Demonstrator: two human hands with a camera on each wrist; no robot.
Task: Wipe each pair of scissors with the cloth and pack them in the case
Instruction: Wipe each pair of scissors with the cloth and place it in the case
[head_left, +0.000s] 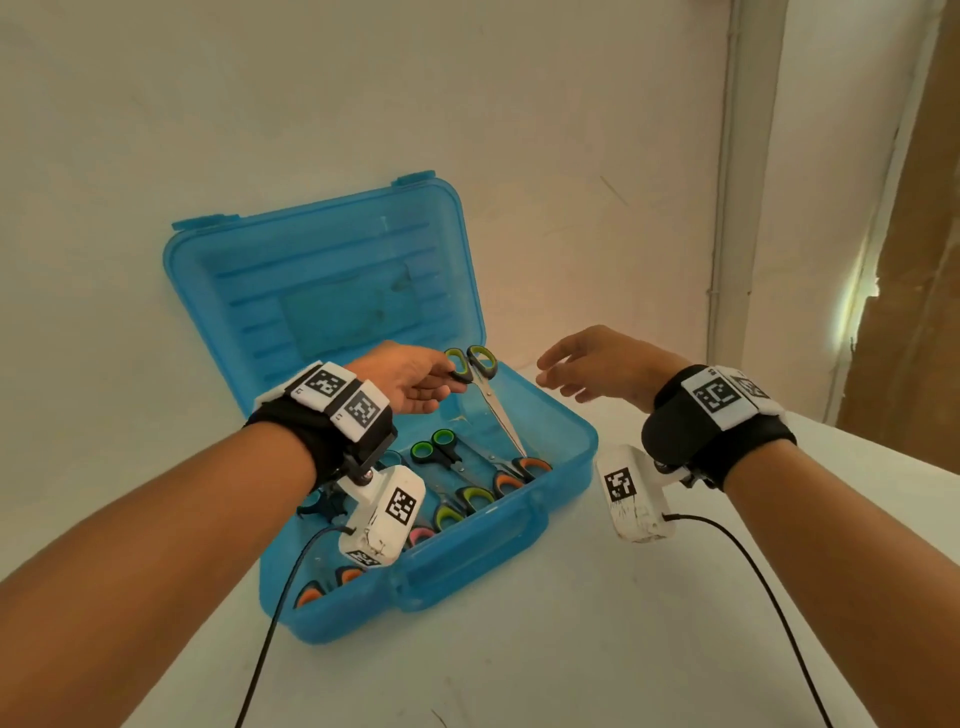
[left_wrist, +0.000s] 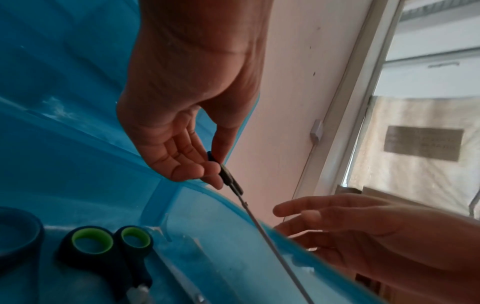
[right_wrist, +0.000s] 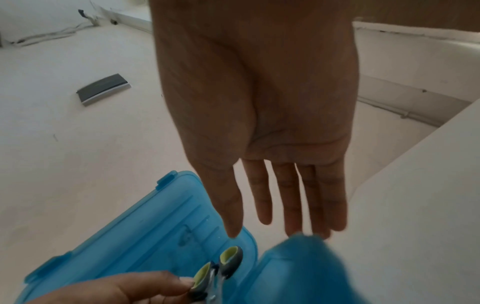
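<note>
White table (head_left: 649, 649), blue case (head_left: 322, 270) open, pale walls (head_left: 363, 88)

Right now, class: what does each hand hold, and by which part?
The left hand pinches green-handled scissors by a handle loop, blades pointing down into the blue case. The right hand holds nothing.

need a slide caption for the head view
Left hand pinches green-handled scissors over the open blue case; right hand open beside it.
</note>
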